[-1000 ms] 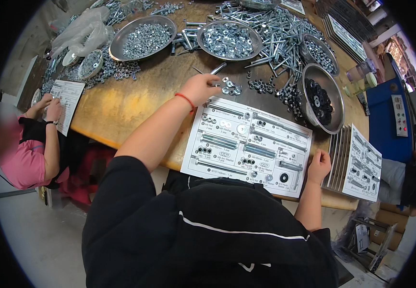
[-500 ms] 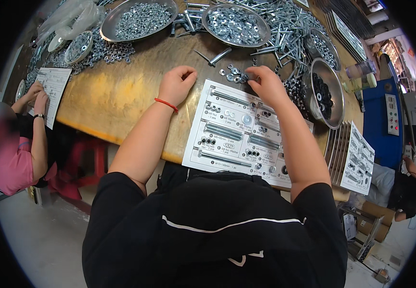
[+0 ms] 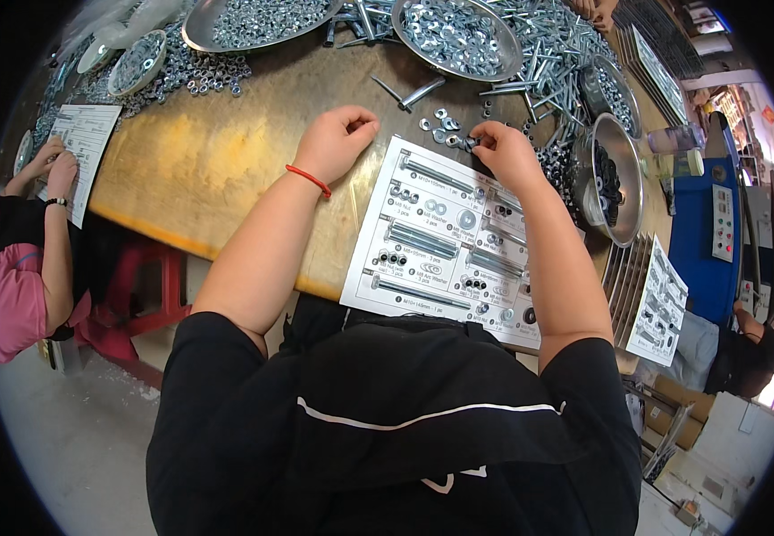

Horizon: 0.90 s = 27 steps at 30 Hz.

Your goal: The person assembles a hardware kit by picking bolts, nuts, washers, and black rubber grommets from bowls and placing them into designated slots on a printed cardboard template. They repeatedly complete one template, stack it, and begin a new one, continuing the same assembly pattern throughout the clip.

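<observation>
My left hand (image 3: 338, 143), with a red cord at its wrist, rests on the wooden table with its fingers curled; whatever may be inside is hidden. My right hand (image 3: 507, 154) pinches with thumb and forefinger at the edge of a small group of loose metal washers (image 3: 440, 136). A shiny bit shows at its fingertips, too small to name. Below and between my hands lies a white printed sheet (image 3: 371, 259) picturing bolts, nuts and washers. My right forearm covers part of its right side. Two loose bolts (image 3: 421, 94) lie beyond the washers.
Steel bowls of small metal parts (image 3: 458, 40) and piles of bolts (image 3: 539, 67) line the far side. A bowl of black washers (image 3: 607, 179) stands at right, near a rack of sheets (image 3: 659, 304). A co-worker in pink (image 3: 25, 277) handles another sheet at left.
The view has shifted slightly. My right hand's fingertips have drawn closer together beside the washers. My left hand stays curled. Another person's hand now shows at the far right among the bolts.
</observation>
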Tool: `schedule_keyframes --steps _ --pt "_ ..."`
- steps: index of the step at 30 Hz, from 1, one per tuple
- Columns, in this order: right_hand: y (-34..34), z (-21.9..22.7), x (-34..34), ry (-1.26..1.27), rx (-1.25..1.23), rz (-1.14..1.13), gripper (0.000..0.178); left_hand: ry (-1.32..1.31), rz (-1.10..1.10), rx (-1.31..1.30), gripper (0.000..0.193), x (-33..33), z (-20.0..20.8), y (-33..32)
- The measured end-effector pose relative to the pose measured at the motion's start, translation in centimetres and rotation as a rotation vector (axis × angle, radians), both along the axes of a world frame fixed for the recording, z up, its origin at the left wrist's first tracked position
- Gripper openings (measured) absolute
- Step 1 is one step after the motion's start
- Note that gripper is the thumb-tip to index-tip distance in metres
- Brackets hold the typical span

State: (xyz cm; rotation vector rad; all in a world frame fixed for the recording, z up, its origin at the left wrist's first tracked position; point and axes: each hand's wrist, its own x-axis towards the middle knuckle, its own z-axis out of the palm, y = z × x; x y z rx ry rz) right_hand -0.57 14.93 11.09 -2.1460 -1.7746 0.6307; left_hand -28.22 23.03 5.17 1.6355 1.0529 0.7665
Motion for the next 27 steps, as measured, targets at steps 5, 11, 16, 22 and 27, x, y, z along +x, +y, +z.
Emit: schedule_keyframes --steps 5,11,16,22,27 --pt "0.1 0.2 0.4 -0.107 -0.041 0.033 0.025 -0.029 -0.005 0.000 0.022 0.0 -0.2 0.1" --pt "0.5 1.3 0.2 -0.237 -0.089 0.112 0.026 -0.017 0.000 0.040 0.022 -0.1 0.0 0.0" --pt "-0.8 1.0 0.3 -0.193 -0.008 0.051 0.028 -0.018 0.002 0.067 0.023 0.1 -0.2 0.0" --pt "-5.4 1.9 -2.2 -0.033 0.174 -0.011 0.027 0.015 0.034 0.117 0.025 -0.1 -0.6 -0.1" --pt "-13.2 2.9 -7.3 -0.022 0.110 0.089 0.024 0.065 0.019 0.163 0.025 -0.1 0.3 -0.4"
